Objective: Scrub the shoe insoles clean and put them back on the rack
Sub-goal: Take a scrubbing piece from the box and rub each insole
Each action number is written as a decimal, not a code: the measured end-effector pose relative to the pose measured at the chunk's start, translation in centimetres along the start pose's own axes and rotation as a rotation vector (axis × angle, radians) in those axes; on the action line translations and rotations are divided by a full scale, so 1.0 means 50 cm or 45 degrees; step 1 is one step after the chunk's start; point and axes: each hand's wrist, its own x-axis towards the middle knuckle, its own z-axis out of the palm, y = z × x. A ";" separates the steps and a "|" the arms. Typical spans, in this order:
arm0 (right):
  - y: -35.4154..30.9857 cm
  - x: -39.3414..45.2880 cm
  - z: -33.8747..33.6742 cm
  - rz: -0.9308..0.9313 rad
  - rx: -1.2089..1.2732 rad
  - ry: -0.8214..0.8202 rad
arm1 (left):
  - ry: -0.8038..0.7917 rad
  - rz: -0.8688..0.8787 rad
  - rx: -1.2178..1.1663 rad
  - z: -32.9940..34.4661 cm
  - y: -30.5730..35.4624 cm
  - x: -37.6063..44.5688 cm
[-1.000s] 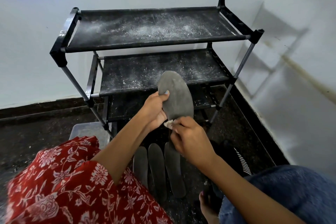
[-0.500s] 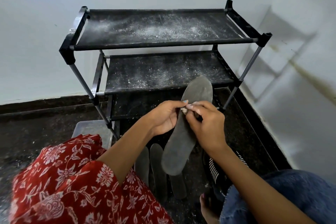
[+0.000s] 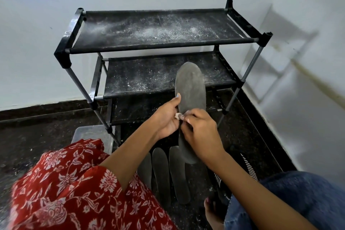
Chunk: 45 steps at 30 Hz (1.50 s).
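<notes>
Dusty rack behind; insole upright, left hand fingers clamped on edge, right hand pinching pale scrap against it.

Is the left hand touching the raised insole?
Touching. The head view shows the left hand gripping the insole's left edge, a fingertip on its face.

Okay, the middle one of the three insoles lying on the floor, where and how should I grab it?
Take the middle insole at its far rounded end, nearest the rack, coming down from above and pinching across its width. It lies flat between close neighbours, so the long sides leave little room for fingers, while that end looks exposed. The left hand and right hand are busy with the held insole.
</notes>
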 end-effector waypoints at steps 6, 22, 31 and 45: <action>0.017 0.017 -0.016 0.028 -0.049 0.027 | -0.020 -0.144 0.089 0.003 -0.014 -0.005; 0.004 -0.031 -0.001 -0.009 -0.086 -0.195 | 0.054 0.013 -0.032 -0.018 -0.007 0.012; 0.037 -0.001 -0.044 0.480 -0.267 -0.911 | 0.130 -0.067 0.165 -0.034 -0.027 0.019; 0.196 -0.018 -0.005 1.432 0.833 -1.107 | 0.224 -0.333 0.316 -0.077 -0.139 0.069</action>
